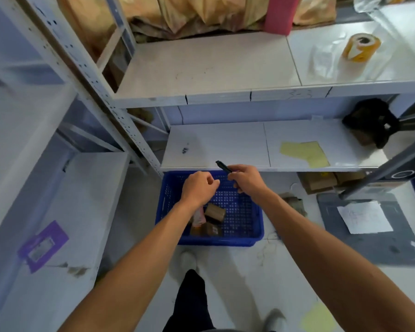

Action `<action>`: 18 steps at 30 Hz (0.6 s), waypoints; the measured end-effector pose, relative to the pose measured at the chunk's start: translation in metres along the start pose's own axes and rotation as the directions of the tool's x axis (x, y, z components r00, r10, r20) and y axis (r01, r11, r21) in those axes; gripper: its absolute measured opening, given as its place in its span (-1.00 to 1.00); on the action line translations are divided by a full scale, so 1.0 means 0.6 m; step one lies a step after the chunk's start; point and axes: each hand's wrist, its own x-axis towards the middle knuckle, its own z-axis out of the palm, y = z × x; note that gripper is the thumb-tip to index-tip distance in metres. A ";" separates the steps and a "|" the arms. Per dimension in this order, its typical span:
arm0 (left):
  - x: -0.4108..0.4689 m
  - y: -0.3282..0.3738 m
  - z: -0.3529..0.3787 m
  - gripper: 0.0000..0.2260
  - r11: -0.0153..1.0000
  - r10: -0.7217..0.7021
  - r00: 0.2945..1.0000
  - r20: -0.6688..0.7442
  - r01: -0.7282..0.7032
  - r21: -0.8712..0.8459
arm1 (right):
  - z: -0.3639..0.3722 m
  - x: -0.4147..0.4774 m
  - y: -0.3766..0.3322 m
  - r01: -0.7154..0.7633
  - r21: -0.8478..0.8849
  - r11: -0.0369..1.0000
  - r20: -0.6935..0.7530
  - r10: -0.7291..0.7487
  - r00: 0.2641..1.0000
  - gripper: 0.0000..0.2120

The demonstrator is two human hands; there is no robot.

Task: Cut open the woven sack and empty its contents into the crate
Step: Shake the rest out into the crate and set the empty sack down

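Blue crate: perforated plastic, stood on the floor, its far end tucked under the lower shelf. Contents: brown boxes and a pinkish packet, gathered toward its near left part.

Right hand: held above the crate's far edge, fingers closed around a dark cutter whose tip pointed up and left, over the shelf's front lip.

Left hand: just beside the right, loosely curled, thumb and fingertips pinched together; whether anything lay between them could not be told.

Woven sacks: tan, crumpled, piled at the back of the upper shelf, well apart from both hands. A pink upright item stood against them.

Upper shelf, right: yellow tape roll on clear plastic sheet.

Lower shelf: yellow paper; black object at far right.

Floor, right: grey mat bearing a white sheet.
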 end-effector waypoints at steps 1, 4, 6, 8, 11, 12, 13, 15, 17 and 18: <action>0.018 -0.019 -0.008 -0.74 0.993 0.077 0.997 -0.008 -0.076 0.085 | 0.021 0.018 -0.011 -0.019 -0.006 1.000 -0.017 0.019 1.000 -0.66; 0.084 -0.079 -0.036 -0.75 0.937 0.286 0.957 -0.036 -0.272 0.220 | 0.074 0.079 -0.041 -0.075 -0.011 0.997 -0.051 0.075 0.996 -0.68; 0.126 -0.116 -0.054 -0.77 0.913 0.350 0.936 -0.037 -0.332 0.239 | 0.096 0.124 -0.062 -0.098 0.042 0.994 -0.088 0.101 0.991 -0.68; 0.167 -0.153 -0.067 -0.80 0.899 0.378 0.926 -0.016 -0.362 0.246 | 0.113 0.168 -0.081 -0.095 0.066 0.993 -0.116 0.102 0.988 -0.69; 0.232 -0.194 -0.073 -0.88 0.836 0.502 0.858 -0.103 -0.452 0.311 | 0.138 0.231 -0.086 -0.096 -0.030 0.995 -0.127 0.092 0.988 -0.80; 0.255 -0.204 -0.069 -0.91 0.794 0.563 0.818 -0.118 -0.497 0.350 | 0.147 0.252 -0.081 -0.106 -0.070 0.992 -0.124 0.097 0.988 -0.84; 0.277 -0.213 -0.060 -0.90 0.746 0.620 0.778 -0.104 -0.543 0.384 | 0.156 0.274 -0.073 -0.116 -0.106 0.988 -0.119 0.104 0.987 -0.85; 0.323 -0.226 -0.032 -0.73 0.665 0.682 0.731 -0.022 -0.607 0.435 | 0.170 0.316 -0.055 -0.134 -0.159 0.978 -0.107 0.118 0.987 -0.81; 0.369 -0.243 0.004 -0.62 0.646 0.674 0.735 0.068 -0.632 0.429 | 0.183 0.350 -0.031 -0.145 -0.185 0.972 -0.089 0.131 0.987 -0.80; 0.391 -0.254 0.022 -0.66 0.636 0.666 0.736 0.122 -0.645 0.423 | 0.189 0.367 -0.016 -0.149 -0.184 0.972 -0.081 0.136 0.987 -0.81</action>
